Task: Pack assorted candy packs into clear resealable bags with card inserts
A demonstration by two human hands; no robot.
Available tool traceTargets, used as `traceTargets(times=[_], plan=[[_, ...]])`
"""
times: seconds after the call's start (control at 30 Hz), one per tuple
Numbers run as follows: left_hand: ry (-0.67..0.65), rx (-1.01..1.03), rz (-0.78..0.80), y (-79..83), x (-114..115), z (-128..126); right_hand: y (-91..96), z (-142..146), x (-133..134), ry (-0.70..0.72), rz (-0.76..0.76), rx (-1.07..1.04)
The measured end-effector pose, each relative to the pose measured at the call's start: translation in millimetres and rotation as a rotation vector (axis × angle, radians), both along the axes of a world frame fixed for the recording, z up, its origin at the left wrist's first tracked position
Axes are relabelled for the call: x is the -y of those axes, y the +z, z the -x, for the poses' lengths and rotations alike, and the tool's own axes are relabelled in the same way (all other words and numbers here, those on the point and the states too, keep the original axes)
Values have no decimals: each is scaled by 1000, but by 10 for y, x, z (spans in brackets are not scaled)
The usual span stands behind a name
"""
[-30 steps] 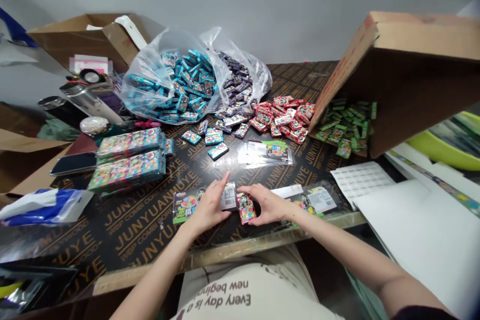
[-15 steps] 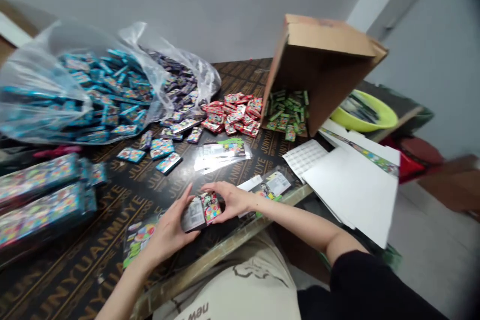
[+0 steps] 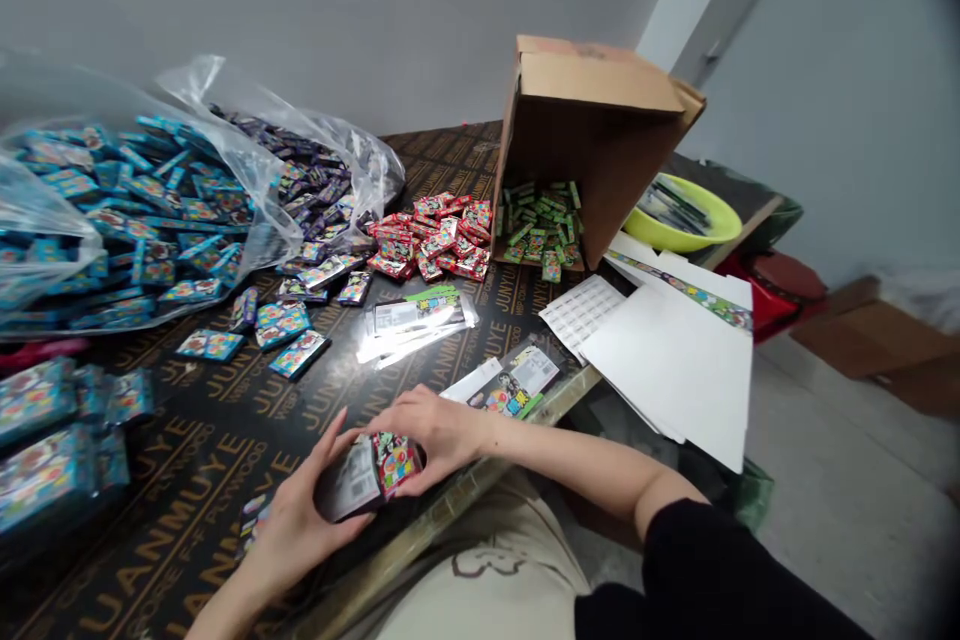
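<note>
Since a second ago, our left hand has curled round the dark labelled package, and our view has swung to the right. We grip that package between thumb and fingers, while our right hand pinches the red pack by its ends. We have pack and package side by side, low over the table near its front edge; we cannot tell whether one enters the other. Beyond our hands lie flat clear sleeves, a heap of red packs and a tipped carton of green packs.
</note>
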State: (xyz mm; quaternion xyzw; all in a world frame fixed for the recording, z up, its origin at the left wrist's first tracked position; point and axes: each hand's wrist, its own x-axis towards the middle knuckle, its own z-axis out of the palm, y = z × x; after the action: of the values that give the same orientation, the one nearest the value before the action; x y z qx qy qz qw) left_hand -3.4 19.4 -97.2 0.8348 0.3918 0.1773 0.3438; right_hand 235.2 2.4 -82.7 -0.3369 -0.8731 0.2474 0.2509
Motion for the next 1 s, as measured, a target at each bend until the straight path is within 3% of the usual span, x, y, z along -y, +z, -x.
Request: traceTargets(times=[0.1, 0.27, 0.47, 0.67, 0.87, 1.0], plan=[[3, 4, -22, 11, 25, 26, 78, 14, 6, -19, 7, -6], [15, 73, 74, 59, 84, 58, 161, 20, 29, -22, 50, -60], [71, 25, -59, 60, 87, 48, 98, 68, 80, -35, -45, 26], [-33, -36, -38, 120, 105, 35, 159, -5, 69, 18, 30, 62], [38, -6, -129, 7, 186, -16, 148, -2, 80, 33, -165, 146], [195, 80, -62, 60, 227, -35, 119, 28, 147, -132, -261, 133]])
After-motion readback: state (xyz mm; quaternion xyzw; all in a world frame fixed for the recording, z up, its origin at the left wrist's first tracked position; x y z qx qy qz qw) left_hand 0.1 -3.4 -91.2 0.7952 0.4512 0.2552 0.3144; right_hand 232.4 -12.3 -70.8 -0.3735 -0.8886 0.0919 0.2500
